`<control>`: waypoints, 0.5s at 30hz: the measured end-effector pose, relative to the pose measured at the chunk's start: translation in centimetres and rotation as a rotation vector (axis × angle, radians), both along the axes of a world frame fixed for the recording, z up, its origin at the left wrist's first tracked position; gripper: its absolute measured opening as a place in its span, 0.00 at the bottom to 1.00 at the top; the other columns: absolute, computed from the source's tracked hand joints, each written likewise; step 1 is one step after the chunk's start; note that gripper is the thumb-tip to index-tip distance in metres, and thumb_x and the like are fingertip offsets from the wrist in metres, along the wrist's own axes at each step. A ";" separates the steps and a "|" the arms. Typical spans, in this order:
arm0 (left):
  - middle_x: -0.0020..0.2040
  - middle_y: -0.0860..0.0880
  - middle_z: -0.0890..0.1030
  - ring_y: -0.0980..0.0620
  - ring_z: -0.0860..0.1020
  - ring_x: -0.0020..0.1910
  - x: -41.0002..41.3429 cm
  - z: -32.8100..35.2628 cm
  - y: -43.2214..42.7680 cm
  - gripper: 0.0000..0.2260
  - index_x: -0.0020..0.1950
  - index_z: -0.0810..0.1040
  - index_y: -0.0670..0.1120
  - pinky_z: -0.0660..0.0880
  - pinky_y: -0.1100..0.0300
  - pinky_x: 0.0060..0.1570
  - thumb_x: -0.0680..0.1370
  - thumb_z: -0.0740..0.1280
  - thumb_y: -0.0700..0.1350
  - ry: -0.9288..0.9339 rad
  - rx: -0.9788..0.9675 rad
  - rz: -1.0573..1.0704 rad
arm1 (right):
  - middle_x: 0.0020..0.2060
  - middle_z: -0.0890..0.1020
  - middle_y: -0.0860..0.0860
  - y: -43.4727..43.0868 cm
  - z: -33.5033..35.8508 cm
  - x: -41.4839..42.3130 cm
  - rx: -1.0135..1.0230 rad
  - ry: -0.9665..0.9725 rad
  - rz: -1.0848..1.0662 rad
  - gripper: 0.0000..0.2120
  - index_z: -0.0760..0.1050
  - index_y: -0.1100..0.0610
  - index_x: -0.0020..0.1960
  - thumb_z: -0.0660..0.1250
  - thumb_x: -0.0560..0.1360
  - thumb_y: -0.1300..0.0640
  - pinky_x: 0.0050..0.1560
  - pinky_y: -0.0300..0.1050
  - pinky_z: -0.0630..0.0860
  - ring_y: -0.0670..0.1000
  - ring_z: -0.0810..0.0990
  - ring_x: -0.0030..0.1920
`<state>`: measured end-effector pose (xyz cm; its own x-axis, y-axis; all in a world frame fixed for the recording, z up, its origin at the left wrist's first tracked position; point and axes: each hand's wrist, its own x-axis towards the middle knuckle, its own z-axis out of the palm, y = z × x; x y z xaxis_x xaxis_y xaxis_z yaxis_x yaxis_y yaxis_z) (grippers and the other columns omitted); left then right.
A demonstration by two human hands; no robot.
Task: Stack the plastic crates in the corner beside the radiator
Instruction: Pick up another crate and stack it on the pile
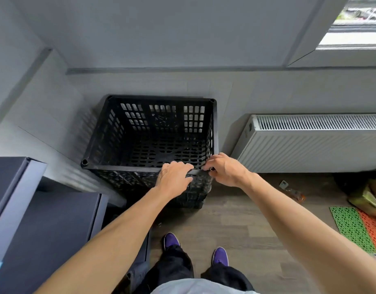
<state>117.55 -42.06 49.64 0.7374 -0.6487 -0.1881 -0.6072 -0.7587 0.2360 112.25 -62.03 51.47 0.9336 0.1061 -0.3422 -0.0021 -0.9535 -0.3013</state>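
A black perforated plastic crate [140, 132] stands in the corner against the grey wall, left of the white radiator [310, 143]. It sits on top of at least one more black crate [191, 198], whose front shows below it. My left hand [174, 181] rests on the top crate's near rim, fingers curled over the front edge. My right hand [225, 169] holds the near right corner of the same rim, fingertips pinching it. The crate is empty inside.
A dark blue cabinet [34, 219] stands close on the left. Green and orange perforated mats [360, 228] and bags [369, 198] lie on the wood floor at the right. My feet in purple shoes [195, 247] stand just behind the crates.
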 end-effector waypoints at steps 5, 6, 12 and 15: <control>0.63 0.50 0.78 0.46 0.73 0.63 -2.2 0.5 -2.1 0.19 0.69 0.73 0.52 0.68 0.47 0.63 0.78 0.65 0.52 -0.003 -0.026 0.091 | 0.65 0.76 0.51 -2.4 0.5 -1.9 0.098 -0.020 -0.031 0.18 0.76 0.49 0.67 0.63 0.78 0.59 0.62 0.50 0.74 0.54 0.75 0.64; 0.63 0.51 0.78 0.46 0.72 0.64 -2.7 0.6 -2.3 0.19 0.69 0.73 0.52 0.69 0.47 0.63 0.78 0.66 0.52 0.000 -0.032 0.110 | 0.64 0.76 0.51 -3.1 0.7 -2.2 0.102 -0.010 -0.034 0.18 0.76 0.50 0.67 0.63 0.78 0.60 0.61 0.49 0.74 0.55 0.76 0.63; 0.69 0.52 0.72 0.49 0.67 0.70 -4.4 0.8 -2.8 0.21 0.71 0.70 0.52 0.67 0.48 0.67 0.78 0.66 0.51 0.028 0.007 0.138 | 0.64 0.79 0.51 -6.5 1.3 -4.1 0.093 0.059 -0.051 0.19 0.74 0.52 0.69 0.60 0.79 0.61 0.63 0.47 0.74 0.55 0.77 0.63; 0.69 0.52 0.73 0.48 0.68 0.68 -4.9 0.9 -4.0 0.20 0.71 0.70 0.53 0.68 0.49 0.66 0.79 0.65 0.50 0.020 0.023 0.144 | 0.62 0.80 0.52 -7.4 1.1 -5.0 0.077 0.087 -0.046 0.19 0.74 0.51 0.68 0.60 0.78 0.60 0.61 0.49 0.76 0.56 0.79 0.61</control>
